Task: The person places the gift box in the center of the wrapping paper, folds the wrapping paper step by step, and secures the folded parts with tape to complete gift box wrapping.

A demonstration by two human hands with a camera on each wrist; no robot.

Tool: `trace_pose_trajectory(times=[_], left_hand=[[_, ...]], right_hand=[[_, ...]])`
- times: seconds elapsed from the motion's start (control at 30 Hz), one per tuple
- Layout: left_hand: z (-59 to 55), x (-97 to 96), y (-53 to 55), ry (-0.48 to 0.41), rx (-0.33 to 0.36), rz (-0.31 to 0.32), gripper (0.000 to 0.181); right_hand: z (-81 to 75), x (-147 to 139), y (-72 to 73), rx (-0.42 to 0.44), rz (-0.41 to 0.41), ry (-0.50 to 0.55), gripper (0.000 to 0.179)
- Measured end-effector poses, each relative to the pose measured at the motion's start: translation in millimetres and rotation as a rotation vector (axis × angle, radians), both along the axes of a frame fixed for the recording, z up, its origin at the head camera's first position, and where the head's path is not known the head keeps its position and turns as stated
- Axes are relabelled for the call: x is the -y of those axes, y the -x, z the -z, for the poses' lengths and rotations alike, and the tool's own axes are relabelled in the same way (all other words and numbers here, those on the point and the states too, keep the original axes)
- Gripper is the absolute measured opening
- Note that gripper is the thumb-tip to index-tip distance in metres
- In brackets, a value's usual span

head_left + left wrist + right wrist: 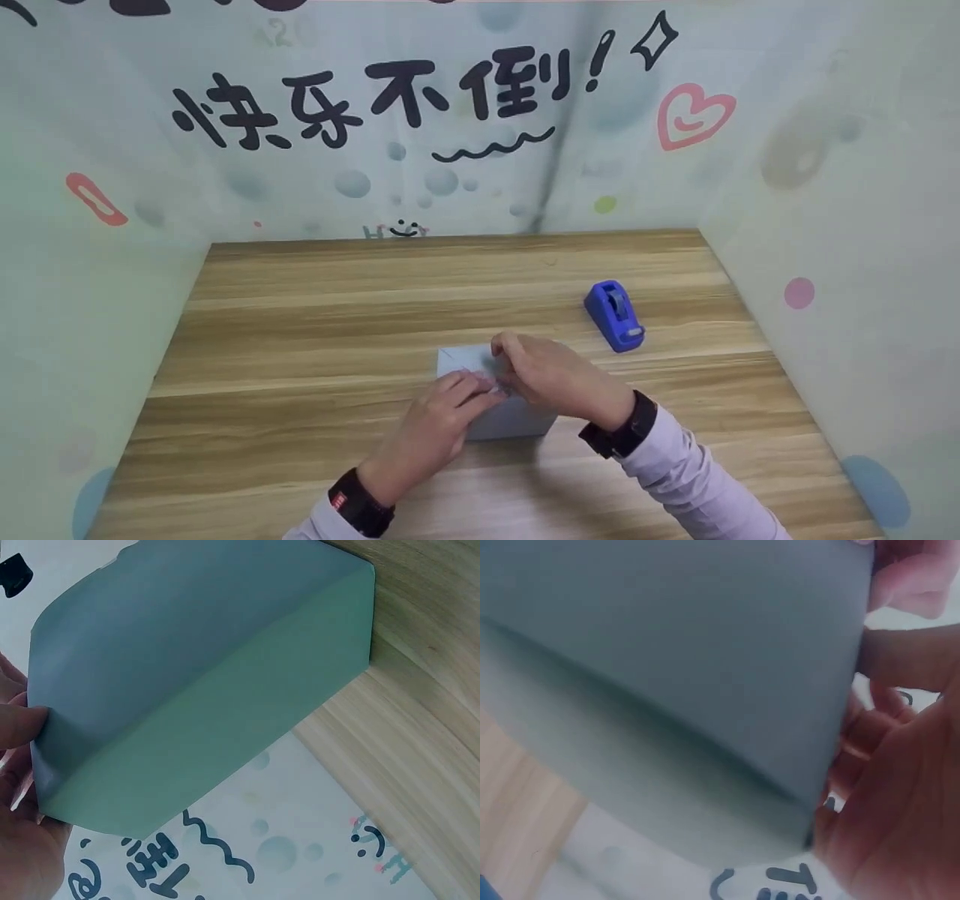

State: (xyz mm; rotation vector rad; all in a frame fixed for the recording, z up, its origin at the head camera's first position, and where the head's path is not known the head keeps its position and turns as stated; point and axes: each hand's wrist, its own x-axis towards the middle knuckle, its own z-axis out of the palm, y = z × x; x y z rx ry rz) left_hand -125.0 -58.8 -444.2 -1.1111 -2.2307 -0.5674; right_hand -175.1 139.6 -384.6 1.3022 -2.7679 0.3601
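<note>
A light blue folded-paper package (511, 421) stands on the table, with diagonal crease lines at its upper left corner. My left hand (429, 424) is at its top, fingers bent over the near edge. In the left wrist view the thumb (21, 726) lies against the package's end, while the other fingers go behind it. My right hand (559, 373) grips the top from the right, fingers curled down at the paper. The right wrist view shows this hand (907, 765) along the package's end (705, 667); its fingertips are partly hidden by the paper.
A blue tape dispenser (615, 316) stands on the wood-grain table (300, 337), behind and to the right of the package. Printed pale cloth (450, 187) walls rise at the back and both sides.
</note>
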Motion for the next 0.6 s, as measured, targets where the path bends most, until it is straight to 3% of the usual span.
trace_pose_trajectory(times=[0.13, 0.2, 0.27, 0.4, 0.5, 0.6], left_hand=[[-0.2, 0.4, -0.7, 0.009, 0.013, -0.001, 0.045], [0.0, 0.6, -0.4, 0.012, 0.029, -0.011, 0.046], [0.2, 0.6, 0.2, 0.015, 0.039, -0.025, 0.046], [0.7, 1.1, 0.0, 0.006, 0.066, -0.040, 0.039], [2.0, 1.7, -1.4, -0.027, 0.089, -0.063, 0.031], [4.4, 2.6, -1.6, -0.082, 0.142, -0.080, 0.034]], right_hand=[[0.4, -8.7, 5.4, 0.111, 0.098, 0.028, 0.039], [3.6, -12.8, 9.3, 0.135, 0.105, 0.085, 0.034], [9.7, -17.0, 12.0, 0.120, 0.086, 0.155, 0.025], [23.0, -24.1, 10.5, 0.004, 0.046, 0.279, 0.011], [32.7, -30.0, 4.3, -0.060, 0.018, 0.319, 0.021], [40.6, -36.2, -1.7, -0.031, -0.010, 0.324, 0.029]])
